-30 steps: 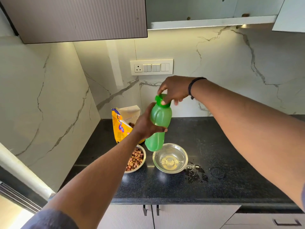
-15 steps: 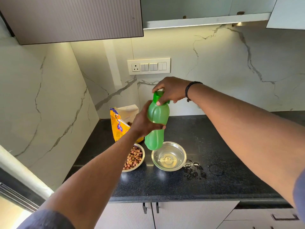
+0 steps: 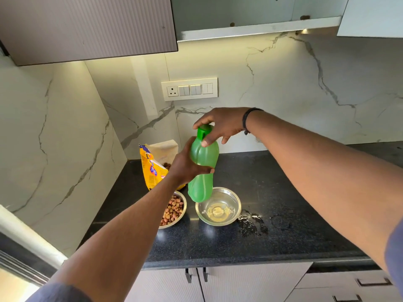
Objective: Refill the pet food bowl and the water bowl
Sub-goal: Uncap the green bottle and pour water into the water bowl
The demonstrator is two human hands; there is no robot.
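I hold a green plastic bottle (image 3: 201, 168) upright in the air above the black counter. My left hand (image 3: 185, 164) grips its body from the left. Over its green cap (image 3: 204, 130) my right hand (image 3: 218, 125) closes, thumb on the bottle's shoulder. Below the bottle stands a steel water bowl (image 3: 218, 207) with clear water in it. To its left, a steel food bowl (image 3: 174, 209) holds brown kibble and is partly hidden by my left forearm.
An open yellow pet food bag (image 3: 153, 166) stands behind the food bowl near the corner. Spilled water (image 3: 250, 222) lies on the counter (image 3: 272, 184) right of the water bowl. Marble walls rise at the left and back, with cabinets (image 3: 87, 27) overhead.
The bottle has stayed over the bowls, held in the left hand. My right hand has shifted on the cap, thumb now lower on the bottle's shoulder.
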